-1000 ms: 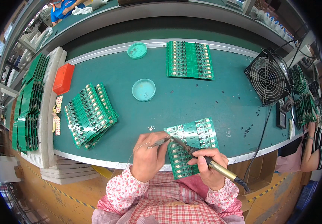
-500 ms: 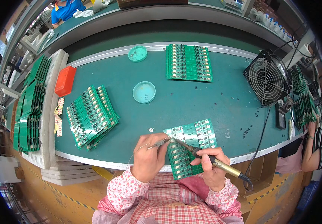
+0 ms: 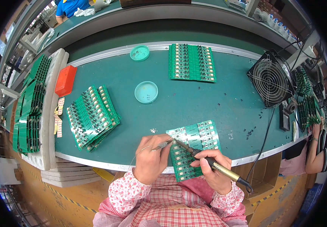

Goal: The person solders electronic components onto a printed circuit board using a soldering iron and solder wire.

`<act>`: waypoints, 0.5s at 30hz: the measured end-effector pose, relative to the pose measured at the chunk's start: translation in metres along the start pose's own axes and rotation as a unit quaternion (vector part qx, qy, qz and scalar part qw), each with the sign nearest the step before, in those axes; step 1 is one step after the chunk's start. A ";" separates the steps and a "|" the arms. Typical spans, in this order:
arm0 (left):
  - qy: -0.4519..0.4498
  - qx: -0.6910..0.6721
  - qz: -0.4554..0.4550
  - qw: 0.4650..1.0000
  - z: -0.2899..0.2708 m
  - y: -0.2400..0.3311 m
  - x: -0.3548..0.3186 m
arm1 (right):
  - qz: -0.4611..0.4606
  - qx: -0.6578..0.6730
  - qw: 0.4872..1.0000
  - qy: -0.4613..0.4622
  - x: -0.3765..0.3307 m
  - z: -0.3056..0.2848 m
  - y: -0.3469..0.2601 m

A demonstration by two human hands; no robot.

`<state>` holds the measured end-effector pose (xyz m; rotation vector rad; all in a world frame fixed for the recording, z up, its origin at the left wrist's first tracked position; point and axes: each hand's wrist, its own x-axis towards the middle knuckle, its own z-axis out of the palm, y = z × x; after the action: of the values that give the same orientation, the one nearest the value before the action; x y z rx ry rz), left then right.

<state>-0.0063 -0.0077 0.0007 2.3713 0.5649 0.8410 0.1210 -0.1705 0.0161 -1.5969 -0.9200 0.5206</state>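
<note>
A green circuit board panel lies at the table's front edge, partly beneath both hands. My right hand grips a soldering iron with a dark and gold handle; its tip meets the panel's upper left part. My left hand is closed on thin solder wire, which passes through a slim grey holder. The wire's end is close to the iron's tip; whether they touch is too small to tell.
Stacked circuit boards lie left, more boards at the back. Two round teal dishes stand mid-table. A red box is beside a white foam tray. A black fan stands right, near the iron's cord. Another person's arm shows at right.
My right hand has shifted slightly, and the iron's tip has moved a little to the left with its handle tilting lower. My left hand has hardly moved.
</note>
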 end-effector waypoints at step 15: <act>0.007 0.007 0.002 1.000 0.005 -0.001 0.000 | 0.024 0.061 0.960 0.272 -0.042 -0.048 0.008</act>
<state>-0.0031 -0.0089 -0.0030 2.3814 0.5740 0.8592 0.1341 -0.2334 0.0138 -1.5388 -0.4264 0.1459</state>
